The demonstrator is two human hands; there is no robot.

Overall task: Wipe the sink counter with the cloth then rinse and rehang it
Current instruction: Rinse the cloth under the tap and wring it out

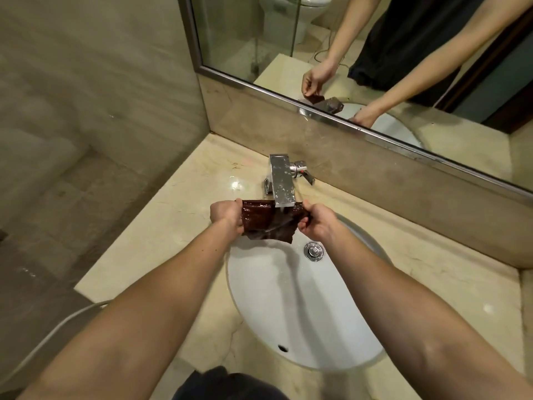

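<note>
A wet dark brown cloth is stretched out under the chrome faucet, and water runs from the spout onto it. My left hand grips the cloth's left edge. My right hand pinches its right edge. Both hands hold it above the far end of the white oval sink, which is set into the beige marble counter.
The chrome drain plug lies just below the cloth. The faucet handle sticks out to the right. A framed mirror stands behind the backsplash. A tiled wall rises at the left, and a white hose hangs below the counter edge.
</note>
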